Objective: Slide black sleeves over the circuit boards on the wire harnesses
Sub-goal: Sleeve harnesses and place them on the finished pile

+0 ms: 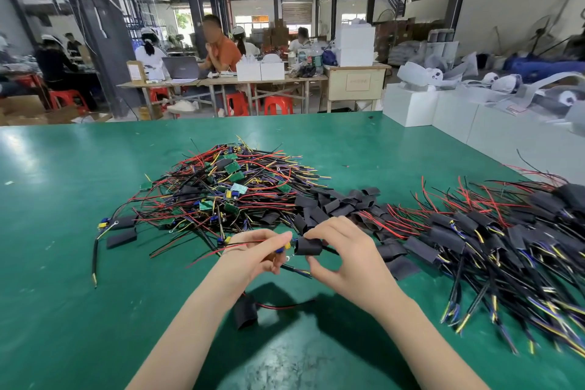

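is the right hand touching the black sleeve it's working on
Touching. The head view shows the right hand pinching the black sleeve, fingers curled over its top and thumb below.

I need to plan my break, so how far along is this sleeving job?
Roughly midway, at a guess. Done: the sleeved harnesses heaped at right. In hand: the left hand holds one harness while the right hand pinches a black sleeve at its end. Left: the bare-board pile behind, with loose sleeves waiting beside it.
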Demonstrator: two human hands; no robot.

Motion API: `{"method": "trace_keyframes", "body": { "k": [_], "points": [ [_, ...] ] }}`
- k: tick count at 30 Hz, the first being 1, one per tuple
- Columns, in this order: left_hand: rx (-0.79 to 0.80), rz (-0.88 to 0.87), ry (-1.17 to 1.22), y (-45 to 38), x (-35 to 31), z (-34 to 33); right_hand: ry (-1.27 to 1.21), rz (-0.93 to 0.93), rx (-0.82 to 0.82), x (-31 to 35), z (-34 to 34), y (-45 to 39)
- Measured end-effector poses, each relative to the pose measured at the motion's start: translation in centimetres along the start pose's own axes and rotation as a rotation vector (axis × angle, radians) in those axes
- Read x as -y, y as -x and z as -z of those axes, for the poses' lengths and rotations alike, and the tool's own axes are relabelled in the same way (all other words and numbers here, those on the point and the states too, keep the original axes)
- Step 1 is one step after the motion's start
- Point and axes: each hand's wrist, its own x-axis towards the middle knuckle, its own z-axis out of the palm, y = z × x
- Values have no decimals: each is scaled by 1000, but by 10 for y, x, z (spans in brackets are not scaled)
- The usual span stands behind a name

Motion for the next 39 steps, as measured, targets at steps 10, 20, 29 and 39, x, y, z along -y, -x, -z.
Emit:
{"method": "trace_keyframes", "body": {
  "k": [10, 20, 29, 39],
  "points": [
    [41, -91, -197, -2, 4, 11, -50, -52, -14, 7, -4, 1],
    [-3, -224, -372, -2, 5, 10, -153, -186, -29, 10, -5, 0],
    [10, -123, -262, 1, 2, 5, 152, -2, -98, 10, -9, 2],
    [16, -220, -439, 3, 2, 3, 56, -65, -84, 10, -7, 2]
  ]
}}
